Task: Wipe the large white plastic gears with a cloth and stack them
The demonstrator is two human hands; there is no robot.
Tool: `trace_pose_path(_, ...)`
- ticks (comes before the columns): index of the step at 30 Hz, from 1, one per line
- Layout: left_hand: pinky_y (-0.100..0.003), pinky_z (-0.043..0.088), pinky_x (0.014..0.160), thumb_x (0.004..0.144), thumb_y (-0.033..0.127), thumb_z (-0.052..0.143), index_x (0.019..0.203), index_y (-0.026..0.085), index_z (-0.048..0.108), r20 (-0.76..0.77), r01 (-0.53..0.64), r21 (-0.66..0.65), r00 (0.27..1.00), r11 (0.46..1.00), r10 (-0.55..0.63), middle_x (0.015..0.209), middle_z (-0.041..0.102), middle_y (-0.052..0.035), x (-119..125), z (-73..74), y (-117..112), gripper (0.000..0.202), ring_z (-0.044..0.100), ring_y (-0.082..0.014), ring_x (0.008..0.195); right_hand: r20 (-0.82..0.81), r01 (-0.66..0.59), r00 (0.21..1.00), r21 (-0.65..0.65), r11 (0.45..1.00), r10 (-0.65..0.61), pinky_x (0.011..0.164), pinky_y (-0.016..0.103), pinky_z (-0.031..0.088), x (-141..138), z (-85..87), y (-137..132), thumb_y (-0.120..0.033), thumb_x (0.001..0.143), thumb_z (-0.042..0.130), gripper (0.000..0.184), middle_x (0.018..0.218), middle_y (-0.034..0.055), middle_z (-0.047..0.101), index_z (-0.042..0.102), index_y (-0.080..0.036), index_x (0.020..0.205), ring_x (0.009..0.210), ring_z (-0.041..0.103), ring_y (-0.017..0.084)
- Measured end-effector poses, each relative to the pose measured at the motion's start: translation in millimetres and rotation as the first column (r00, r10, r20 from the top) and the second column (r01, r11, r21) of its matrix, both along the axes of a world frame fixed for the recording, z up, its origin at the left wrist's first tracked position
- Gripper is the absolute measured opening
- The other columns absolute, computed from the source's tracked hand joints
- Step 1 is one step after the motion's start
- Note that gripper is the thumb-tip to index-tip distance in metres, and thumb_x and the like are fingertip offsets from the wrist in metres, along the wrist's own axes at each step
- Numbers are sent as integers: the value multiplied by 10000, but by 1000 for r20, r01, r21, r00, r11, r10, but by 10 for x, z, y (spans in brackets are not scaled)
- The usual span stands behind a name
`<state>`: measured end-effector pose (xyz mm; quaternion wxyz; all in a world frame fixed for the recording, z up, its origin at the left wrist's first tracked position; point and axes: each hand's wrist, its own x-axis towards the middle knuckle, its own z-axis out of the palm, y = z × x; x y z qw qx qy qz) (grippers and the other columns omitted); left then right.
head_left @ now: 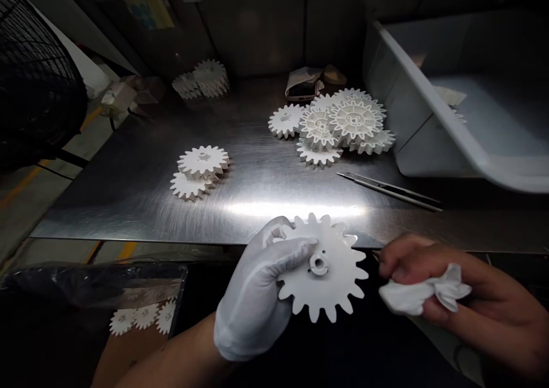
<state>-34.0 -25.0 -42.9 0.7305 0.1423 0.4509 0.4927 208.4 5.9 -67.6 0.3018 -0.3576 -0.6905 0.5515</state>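
By the table, fingers of the gloved left hand pinch a gear from one side, presumably baring its hub, the right hand pinching white fabric!

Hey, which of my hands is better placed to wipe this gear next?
Probably your right hand: it holds a crumpled white cloth just beside the gear, while your gloved left hand is busy gripping that gear.
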Motion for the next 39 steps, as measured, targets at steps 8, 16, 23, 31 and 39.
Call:
trace_pose_path(8,-297,485,760,889,176,556,896,167,530,-65,-57,95,996,994,64,854,635,-33,47,0,17,29,616,-168,815,-20,-127,992,-282,951,127,749,291,549,-192,-16,28,-361,840,644,149,961,28,683,640,-301,977,882,659,205)
trace_pose_path(16,-318,448,718,773,728,484,872,182,617,-289,516,102,833,850,-471,814,579,-51,-283,102,57,570,550,-214,766,-78,-456,889,-46,889,452,721,275,529,-231,320,400,-180,827,638,101,981,81,670,679,-208,914,852,650,205)
trace_pose_path(23,-230,312,554,743,424,704,798,132,619,-376,757,-137,558,640,-740,674,501,22,-147,223,269,309,424,-121,620,-59,-544,838,-38,838,542,822,294,518,-330,304,512,-155,834,632,136,989,67,679,685,-167,958,905,648,186)
trace_pose_path(31,-330,531,728,917,351,547,1066,139,591,-462,470,-147,745,870,-481,1022,618,-59,-177,193,-133,263,612,-173,837,-154,-110,981,65,992,119,788,289,498,27,16,314,-148,854,624,266,1028,47,638,608,-289,1080,1001,603,209)
trace_pose_path(39,-352,550,742,909,346,566,1109,172,589,-482,420,-156,758,894,-440,1083,612,-66,-114,181,-147,266,615,-207,912,-190,-132,969,150,980,160,781,292,489,-113,-33,286,-76,843,601,318,1002,42,617,600,-254,1107,926,615,179)
